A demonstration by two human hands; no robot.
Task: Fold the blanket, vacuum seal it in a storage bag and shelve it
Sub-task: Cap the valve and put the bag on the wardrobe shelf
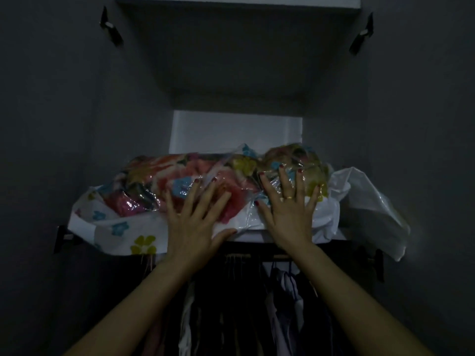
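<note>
A clear storage bag printed with blue and yellow flowers lies across a white wardrobe shelf. Inside it sits the folded floral blanket, red, pink and yellow, compressed and wrinkled. My left hand presses flat on the bag's middle, fingers spread, thumb at the shelf's front edge. My right hand, wearing a gold ring, presses flat on the bag's right part, fingers apart. The bag's left end and its white right end hang over the shelf's sides.
Dark clothes hang on a rail under the shelf. Open wardrobe doors with black hinges stand left and right. Another white shelf is high above. The white back panel shows behind the bag.
</note>
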